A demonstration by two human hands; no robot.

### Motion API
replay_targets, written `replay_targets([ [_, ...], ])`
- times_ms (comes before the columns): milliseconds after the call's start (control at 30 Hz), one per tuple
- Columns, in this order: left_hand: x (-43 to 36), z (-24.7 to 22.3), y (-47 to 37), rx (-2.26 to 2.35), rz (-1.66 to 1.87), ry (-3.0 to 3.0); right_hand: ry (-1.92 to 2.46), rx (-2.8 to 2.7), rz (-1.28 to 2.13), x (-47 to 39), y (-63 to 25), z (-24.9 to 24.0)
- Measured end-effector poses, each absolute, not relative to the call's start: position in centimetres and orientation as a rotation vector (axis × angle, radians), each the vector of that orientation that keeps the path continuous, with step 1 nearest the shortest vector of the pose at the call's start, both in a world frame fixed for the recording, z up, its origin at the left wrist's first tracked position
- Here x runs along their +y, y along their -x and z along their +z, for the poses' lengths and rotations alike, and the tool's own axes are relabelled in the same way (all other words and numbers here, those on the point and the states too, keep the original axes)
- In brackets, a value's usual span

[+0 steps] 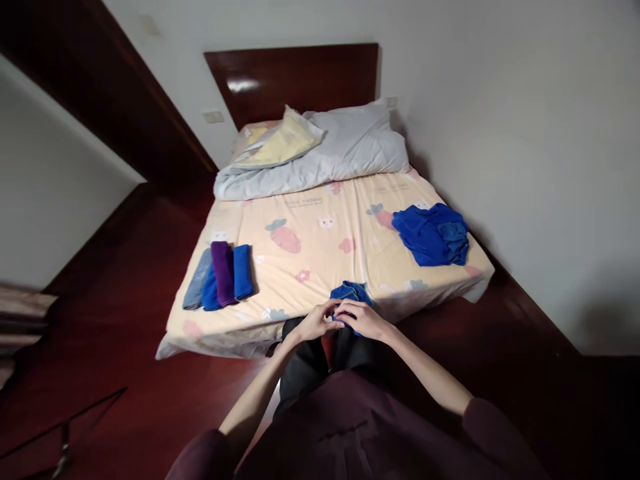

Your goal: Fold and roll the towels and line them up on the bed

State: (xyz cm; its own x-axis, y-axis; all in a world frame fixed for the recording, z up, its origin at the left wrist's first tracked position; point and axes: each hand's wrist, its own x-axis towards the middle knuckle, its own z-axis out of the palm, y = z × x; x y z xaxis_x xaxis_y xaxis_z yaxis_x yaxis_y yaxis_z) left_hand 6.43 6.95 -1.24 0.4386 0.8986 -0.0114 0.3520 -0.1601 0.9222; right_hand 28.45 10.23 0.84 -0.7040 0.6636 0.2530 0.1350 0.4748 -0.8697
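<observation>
Well beyond the fingers (352, 309): grey duvet (357, 143), rumpled; yellow fabric (287, 141) on top; dark headboard (310, 77) behind. Wall plate (213, 117) noted, far left of fingers.

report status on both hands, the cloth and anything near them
Left hand, right hand: together at blue cloth, grip unclear. Cloth at near edge of bed. Rolled cloths off left, blue heap off right, neither touched.

The left hand (317, 323) and right hand (364, 320) partly hide the blue cloth (350, 291); lettering (303, 202) (below the quilt (357, 143)) is blurred; the picture's edge crops the wooden planks (25, 302).
</observation>
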Motion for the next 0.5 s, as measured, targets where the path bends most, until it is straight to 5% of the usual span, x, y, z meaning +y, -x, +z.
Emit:
replay_targets([
  [267,5.1,2.0,0.0,1.212,0.338,-2.063,0.735,-2.157,1.191,9.1,-31.2,4.9],
  [500,-2.8,4.5,7.6,1.593,0.264,-1.909,0.995,-1.978,1.31,9.2,-34.7,3.4],
])
